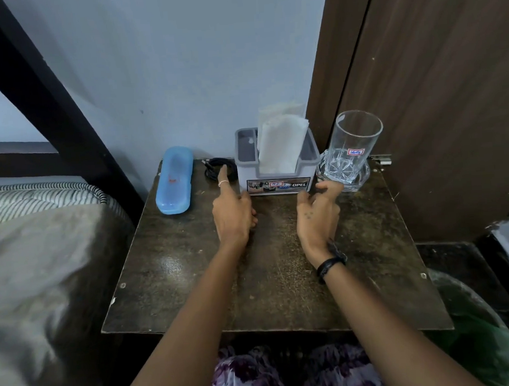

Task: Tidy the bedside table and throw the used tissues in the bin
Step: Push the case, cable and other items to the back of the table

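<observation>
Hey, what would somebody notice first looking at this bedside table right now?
Probably the two hands: the left hand points a finger at the coiled black cable, and the right hand reaches to the base of the clear glass at the back right. Between them stands the grey tissue holder, with a blue case at back left.

You had a dark brown mottled tabletop (282, 266), scuffed. At its far left edge sat a light blue case (174, 180) with a small red mark. Black cable (218, 168) coiled beside it. The holder (277, 167) was grey and white, its label showing OPEL in white, white tissues (280, 142) inside. Clear cut-pattern glass (349, 150) with a red-edged tag stood at the far right edge. Your right wrist wore a black band (330, 264). Bedding (36, 196) was grey-striped; your clothing (248, 377) was purple floral.
</observation>
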Demonstrator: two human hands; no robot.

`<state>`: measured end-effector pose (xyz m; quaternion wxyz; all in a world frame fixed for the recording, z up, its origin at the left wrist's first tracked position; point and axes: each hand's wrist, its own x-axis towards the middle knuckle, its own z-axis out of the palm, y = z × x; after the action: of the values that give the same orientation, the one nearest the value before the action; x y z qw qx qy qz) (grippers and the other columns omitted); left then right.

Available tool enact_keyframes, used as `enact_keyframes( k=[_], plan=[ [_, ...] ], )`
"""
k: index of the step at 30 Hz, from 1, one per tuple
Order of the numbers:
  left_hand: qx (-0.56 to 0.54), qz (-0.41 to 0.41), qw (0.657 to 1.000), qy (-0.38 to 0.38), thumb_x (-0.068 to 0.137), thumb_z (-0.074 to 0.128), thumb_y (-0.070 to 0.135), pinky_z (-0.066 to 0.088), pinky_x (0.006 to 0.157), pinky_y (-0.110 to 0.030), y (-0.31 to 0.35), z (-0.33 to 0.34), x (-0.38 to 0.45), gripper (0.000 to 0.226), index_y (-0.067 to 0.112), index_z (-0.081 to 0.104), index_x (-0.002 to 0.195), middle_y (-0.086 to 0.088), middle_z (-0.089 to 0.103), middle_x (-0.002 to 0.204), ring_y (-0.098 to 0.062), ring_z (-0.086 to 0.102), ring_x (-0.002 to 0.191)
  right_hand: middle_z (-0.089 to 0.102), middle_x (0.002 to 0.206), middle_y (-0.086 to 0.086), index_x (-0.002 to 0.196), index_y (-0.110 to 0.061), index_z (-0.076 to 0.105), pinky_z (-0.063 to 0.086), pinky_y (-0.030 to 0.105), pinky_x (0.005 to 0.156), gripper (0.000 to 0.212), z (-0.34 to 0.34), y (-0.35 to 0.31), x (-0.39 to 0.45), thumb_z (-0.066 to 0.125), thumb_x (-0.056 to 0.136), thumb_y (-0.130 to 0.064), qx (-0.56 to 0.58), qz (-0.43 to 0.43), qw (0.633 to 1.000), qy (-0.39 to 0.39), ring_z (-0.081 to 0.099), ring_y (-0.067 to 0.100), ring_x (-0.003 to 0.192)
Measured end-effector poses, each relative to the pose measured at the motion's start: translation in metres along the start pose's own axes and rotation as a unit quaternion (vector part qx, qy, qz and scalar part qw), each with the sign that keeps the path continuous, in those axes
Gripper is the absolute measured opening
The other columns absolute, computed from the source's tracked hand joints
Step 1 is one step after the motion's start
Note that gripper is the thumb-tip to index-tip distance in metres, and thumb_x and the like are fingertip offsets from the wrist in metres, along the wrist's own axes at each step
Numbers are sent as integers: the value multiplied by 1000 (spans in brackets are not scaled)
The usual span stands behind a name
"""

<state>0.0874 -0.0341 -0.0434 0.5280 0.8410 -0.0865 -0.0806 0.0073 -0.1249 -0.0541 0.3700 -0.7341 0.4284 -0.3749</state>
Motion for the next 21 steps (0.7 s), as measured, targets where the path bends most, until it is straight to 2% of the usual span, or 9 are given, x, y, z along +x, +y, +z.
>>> enact_keyframes(
  k=[2,6,8,10,11,13,15,17,21],
  plan=[
    [40,-9,999,-7,92,41,15,58,53,-37,2,-2,8,60,27,18,146,-11,65,64,-21,60,45,57,66,5,97,-8,47,27,28,53,18,-2,-1,-3,55,89,-22,-8,-54,998,-23,58,30,62],
    [113,-16,993,5,88,36,24,58,66,-44,-5,-7,23,49,23,37,138,-15,69,72,-32,67,61,55,55,1,80,-13,56,33,25,50,22,-1,-3,-10,50,92,-31,-68,-197,972,-111,56,25,51],
    [145,17,989,29,92,36,28,57,68,-46,-15,-12,24,38,23,47,129,-16,68,75,-35,66,67,62,57,2,84,-16,57,40,26,48,26,0,-6,-19,42,92,-36,-119,-303,928,-180,59,25,50],
    [171,50,983,47,95,36,29,57,67,-46,-24,-20,22,31,21,52,120,-17,68,78,-38,65,68,71,74,5,98,-18,57,47,33,55,24,4,-10,-29,39,94,-33,-184,-385,871,-243,66,30,63],
    [181,60,980,55,96,37,28,56,67,-46,-28,-24,20,29,21,54,118,-18,67,78,-38,65,68,72,83,7,109,-18,56,48,35,60,25,6,-14,-34,40,95,-30,-195,-390,861,-261,68,32,70],
    [193,70,976,65,96,37,28,55,70,-46,-31,-34,14,28,20,55,117,-18,67,78,-39,64,69,72,92,12,131,-20,47,48,37,65,36,14,-24,-40,40,96,-25,-186,-354,875,-271,67,35,78],
    [208,81,972,66,97,37,27,53,75,-46,-33,-43,6,29,19,56,118,-19,68,86,-41,63,78,70,95,18,143,-20,32,48,40,68,48,26,-37,-46,40,95,-22,-200,-325,881,-281,66,37,83],
    [236,95,965,65,98,37,24,50,77,-46,-33,-51,-1,30,16,55,121,-20,67,96,-42,61,90,68,97,19,147,-20,23,46,40,69,56,38,-48,-50,40,94,-19,-219,-311,875,-299,65,38,86],
    [234,109,964,70,98,38,21,50,76,-48,-33,-57,-7,29,14,55,121,-20,68,99,-41,62,92,67,102,20,147,-20,25,44,39,69,53,53,-60,-49,39,95,-20,-234,-291,873,-312,64,38,93]
  ],
)
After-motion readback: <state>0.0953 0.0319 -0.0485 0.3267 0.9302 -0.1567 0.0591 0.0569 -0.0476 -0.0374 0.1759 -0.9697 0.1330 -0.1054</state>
